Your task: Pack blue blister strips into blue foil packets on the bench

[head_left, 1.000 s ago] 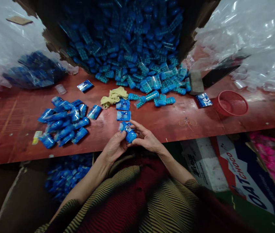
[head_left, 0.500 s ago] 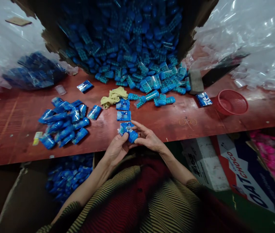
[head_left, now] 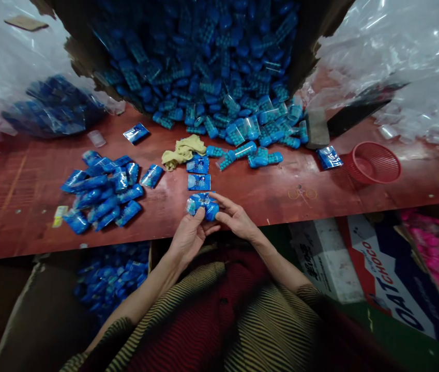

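Note:
Between my two hands is a small blue-capped bottle (head_left: 210, 210) with blue printed film around it. My left hand (head_left: 188, 233) grips it from the left, thumb on top. My right hand (head_left: 239, 221) holds its right end between thumb and fingers. Just beyond lie two flat blue printed sleeves (head_left: 199, 182) in a row, the farther one touching a crumpled yellow cloth (head_left: 184, 151). To the left is a pile of wrapped blue bottles (head_left: 105, 194), and a single blue packet (head_left: 152, 176) lies beside it.
A torn cardboard box (head_left: 83, 57) spills clear bottles of blue beads (head_left: 238, 132) onto the red table (head_left: 428, 178). At right stands a red basket (head_left: 374, 163). Large clear plastic bags (head_left: 409, 62) flank the box. Cartons (head_left: 328, 263) and blue packets (head_left: 114, 279) sit below the table edge.
The bottle in my hands has turned slightly and lies more level against its film. My hands stay closed around it in nearly the same place; the view has shifted a little.

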`<state>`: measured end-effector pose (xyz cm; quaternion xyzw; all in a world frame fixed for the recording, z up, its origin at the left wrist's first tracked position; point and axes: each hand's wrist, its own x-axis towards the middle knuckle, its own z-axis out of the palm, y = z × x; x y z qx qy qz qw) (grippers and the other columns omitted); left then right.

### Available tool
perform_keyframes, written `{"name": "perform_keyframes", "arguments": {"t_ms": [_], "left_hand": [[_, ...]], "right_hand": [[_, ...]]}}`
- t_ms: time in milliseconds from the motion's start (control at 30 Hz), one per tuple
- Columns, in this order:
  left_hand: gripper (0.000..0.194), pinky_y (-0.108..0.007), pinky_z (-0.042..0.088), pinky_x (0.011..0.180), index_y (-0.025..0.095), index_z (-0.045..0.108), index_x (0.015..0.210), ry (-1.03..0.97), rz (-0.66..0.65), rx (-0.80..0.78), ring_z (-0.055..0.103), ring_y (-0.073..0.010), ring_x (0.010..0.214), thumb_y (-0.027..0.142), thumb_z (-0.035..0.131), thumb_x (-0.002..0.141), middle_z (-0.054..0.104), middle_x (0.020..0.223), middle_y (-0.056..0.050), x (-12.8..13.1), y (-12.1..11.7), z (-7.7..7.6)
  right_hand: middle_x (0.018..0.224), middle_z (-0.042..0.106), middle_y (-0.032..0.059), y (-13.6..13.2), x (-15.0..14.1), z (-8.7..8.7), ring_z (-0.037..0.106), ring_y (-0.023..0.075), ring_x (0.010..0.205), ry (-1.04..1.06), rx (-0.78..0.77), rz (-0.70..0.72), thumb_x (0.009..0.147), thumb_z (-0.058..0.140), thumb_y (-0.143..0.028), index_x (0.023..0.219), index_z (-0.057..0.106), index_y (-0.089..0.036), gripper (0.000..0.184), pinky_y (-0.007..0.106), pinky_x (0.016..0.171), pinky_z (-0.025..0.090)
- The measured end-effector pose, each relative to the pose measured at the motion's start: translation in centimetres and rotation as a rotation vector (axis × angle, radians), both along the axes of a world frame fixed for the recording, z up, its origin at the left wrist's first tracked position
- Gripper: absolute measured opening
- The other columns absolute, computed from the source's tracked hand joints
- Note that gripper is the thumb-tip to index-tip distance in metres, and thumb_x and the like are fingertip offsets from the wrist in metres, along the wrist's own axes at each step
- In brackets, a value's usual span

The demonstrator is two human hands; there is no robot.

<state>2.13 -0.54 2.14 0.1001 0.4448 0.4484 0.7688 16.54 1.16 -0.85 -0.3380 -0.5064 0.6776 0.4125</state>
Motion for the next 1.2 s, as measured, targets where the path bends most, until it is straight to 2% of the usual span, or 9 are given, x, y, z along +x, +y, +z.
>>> {"name": "perform_keyframes", "arguments": {"t_ms": [133,333,433,533,633,733,833,967,1200], "left_hand": [[0.023,-0.027,0.056,0.066,0.017,0.063,0.097,0.012,0.028,0.009,0.069,-0.0154,0.073,0.029,0.067,0.078,0.072,0.088,-0.003,0.6,-0.3,-0.2],[0.025,-0.030,0.055,0.071,0.016,0.063,0.098,0.044,-0.020,-0.016,0.069,-0.0177,0.078,0.032,0.066,0.079,0.072,0.088,-0.005,0.3,-0.3,-0.2],[0.029,-0.030,0.055,0.068,0.014,0.063,0.096,0.109,-0.044,0.041,0.069,-0.0183,0.076,0.035,0.068,0.076,0.072,0.087,-0.006,0.0,-0.2,-0.1],[0.030,-0.027,0.054,0.062,0.012,0.064,0.087,0.226,-0.031,0.104,0.066,-0.0165,0.068,0.040,0.067,0.076,0.070,0.076,-0.006,0.1,-0.1,-0.2],[0.029,-0.024,0.051,0.057,0.013,0.064,0.086,0.391,0.033,0.164,0.061,-0.0126,0.059,0.041,0.066,0.076,0.067,0.070,-0.003,0.0,0.0,-0.9],[0.026,-0.021,0.050,0.061,0.019,0.063,0.094,0.559,0.205,0.283,0.061,-0.0107,0.065,0.033,0.069,0.073,0.067,0.080,0.000,-0.6,0.3,-1.7],[0.016,-0.022,0.050,0.070,0.018,0.065,0.082,0.723,0.287,0.372,0.060,-0.0109,0.071,0.025,0.071,0.070,0.066,0.077,0.001,-1.3,0.9,-2.5],[0.010,-0.023,0.048,0.069,0.017,0.063,0.069,0.834,0.280,0.403,0.057,-0.0113,0.066,0.025,0.069,0.072,0.062,0.067,0.002,-2.0,1.4,-3.1],[0.018,-0.020,0.043,0.063,0.018,0.056,0.064,0.979,0.187,0.480,0.052,-0.0103,0.061,0.027,0.062,0.079,0.055,0.060,0.003,-2.9,1.8,-2.8]], "right_hand": [[0.134,0.053,0.0019,-0.5,-0.1,0.3,0.054,0.0181,0.117,-0.034,0.026,-0.017,0.087,0.052,-0.030,0.138,0.042,-0.028,0.052,0.034,0.102,0.040],[0.123,0.059,0.0031,-0.4,0.1,-0.3,0.056,0.0171,0.111,-0.078,0.027,-0.022,0.087,0.052,-0.031,0.136,0.044,-0.024,0.051,0.034,0.101,0.041],[0.117,0.061,0.0032,-0.5,-0.3,-0.5,0.058,0.0156,0.102,-0.105,0.013,-0.099,0.086,0.053,-0.031,0.131,0.050,-0.023,0.046,0.032,0.096,0.043],[0.115,0.061,0.0029,-0.7,-0.8,-0.6,0.058,0.0155,0.099,-0.151,0.022,-0.203,0.083,0.057,-0.029,0.123,0.056,-0.023,0.040,0.032,0.094,0.044],[0.109,0.063,0.0023,-0.8,-1.0,-0.6,0.058,0.0163,0.098,-0.160,0.004,-0.281,0.080,0.061,-0.028,0.113,0.061,-0.024,0.033,0.032,0.094,0.044],[0.099,0.065,0.0017,-0.8,-1.0,-0.7,0.059,0.0156,0.089,-0.142,-0.049,-0.312,0.077,0.065,-0.029,0.109,0.063,-0.023,0.033,0.032,0.088,0.047],[0.091,0.064,0.0007,-0.7,-1.2,-0.8,0.059,0.0138,0.080,-0.112,-0.105,-0.326,0.073,0.068,-0.029,0.106,0.062,-0.022,0.035,0.030,0.079,0.050],[0.085,0.062,-0.0010,-0.9,-1.9,-0.8,0.060,0.0120,0.074,-0.035,-0.217,-0.331,0.070,0.069,-0.030,0.105,0.061,-0.022,0.037,0.025,0.063,0.055],[0.084,0.064,-0.0013,-1.1,-2.1,-0.3,0.065,0.0115,0.074,-0.056,-0.216,-0.294,0.073,0.066,-0.028,0.109,0.061,-0.022,0.037,0.021,0.056,0.055]]}}
